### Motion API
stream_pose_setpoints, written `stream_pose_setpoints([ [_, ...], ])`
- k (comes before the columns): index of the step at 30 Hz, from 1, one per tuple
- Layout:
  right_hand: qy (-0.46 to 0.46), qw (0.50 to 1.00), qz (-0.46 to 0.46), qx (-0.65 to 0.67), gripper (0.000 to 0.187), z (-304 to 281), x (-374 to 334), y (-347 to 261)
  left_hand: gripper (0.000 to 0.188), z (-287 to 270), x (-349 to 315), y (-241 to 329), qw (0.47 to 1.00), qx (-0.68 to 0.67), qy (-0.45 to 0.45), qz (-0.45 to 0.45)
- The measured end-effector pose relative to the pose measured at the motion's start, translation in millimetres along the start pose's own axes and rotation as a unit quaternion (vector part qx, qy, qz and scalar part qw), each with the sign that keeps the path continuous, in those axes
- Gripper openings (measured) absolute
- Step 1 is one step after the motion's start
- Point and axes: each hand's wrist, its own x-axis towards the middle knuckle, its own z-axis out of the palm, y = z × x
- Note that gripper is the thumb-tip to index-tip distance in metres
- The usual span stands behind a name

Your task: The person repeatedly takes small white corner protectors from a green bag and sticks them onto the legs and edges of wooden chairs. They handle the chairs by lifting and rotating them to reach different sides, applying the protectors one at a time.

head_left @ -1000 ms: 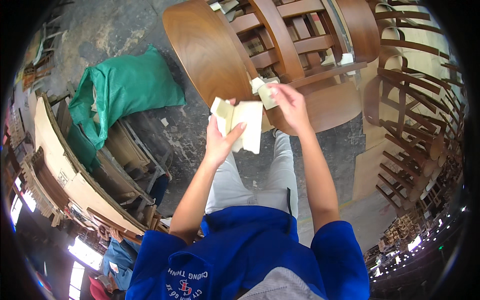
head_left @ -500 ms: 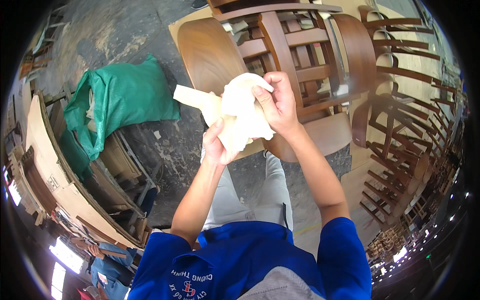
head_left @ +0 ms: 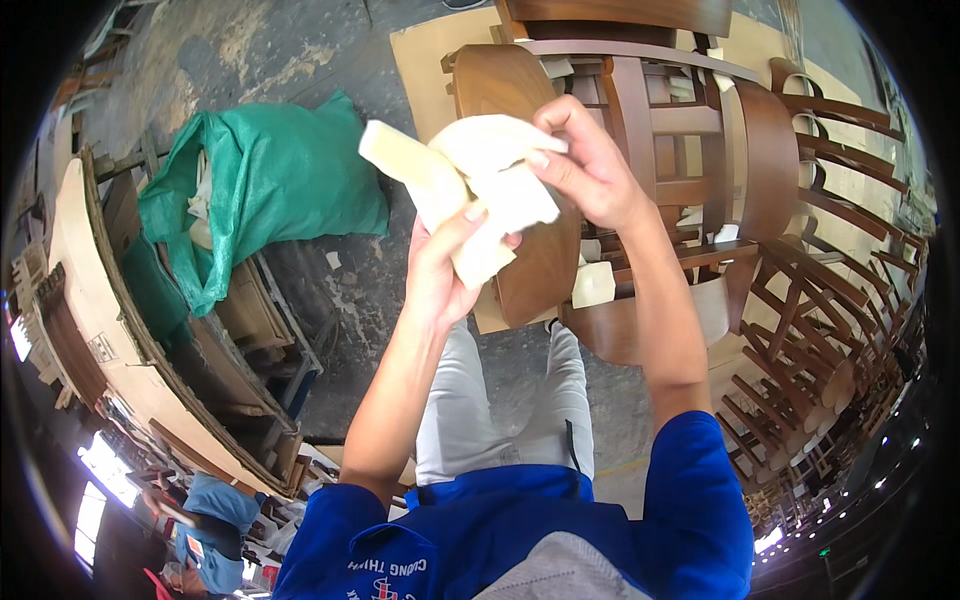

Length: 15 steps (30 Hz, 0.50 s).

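Observation:
I hold a pale cream foam sheet (head_left: 470,185) up in front of me with both hands. My left hand (head_left: 445,270) grips its lower edge from below, thumb on the front. My right hand (head_left: 585,165) pinches its upper right part, and the sheet bends between the two. Just behind the sheet stands a brown wooden chair (head_left: 600,150), its rounded seat tilted toward me. A small cream foam pad (head_left: 593,284) sits on the chair's lower rail.
A green woven sack (head_left: 265,185) holding pale scraps lies at the left on the concrete floor. Flat cardboard boxes (head_left: 110,330) are stacked along the left. Rows of more brown chairs (head_left: 830,270) fill the right side. Brown cardboard (head_left: 425,60) lies under the chair.
Both hands have risen and come closer to the camera with the foam sheet. It was a flat folded piece a second ago; now it is opened out and bent between my hands.

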Motion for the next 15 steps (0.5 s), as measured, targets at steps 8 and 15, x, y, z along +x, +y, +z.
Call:
stream_pose_setpoints([
  [8,0.170,0.960,0.021,0.223,0.024,-7,7,22,0.067,-6,6,-3,0.990,0.097,0.077,0.073],
  [15,0.425,0.878,0.216,0.053,0.029,-102,74,166,0.067,-33,-12,0,0.988,0.112,0.082,0.064],
])
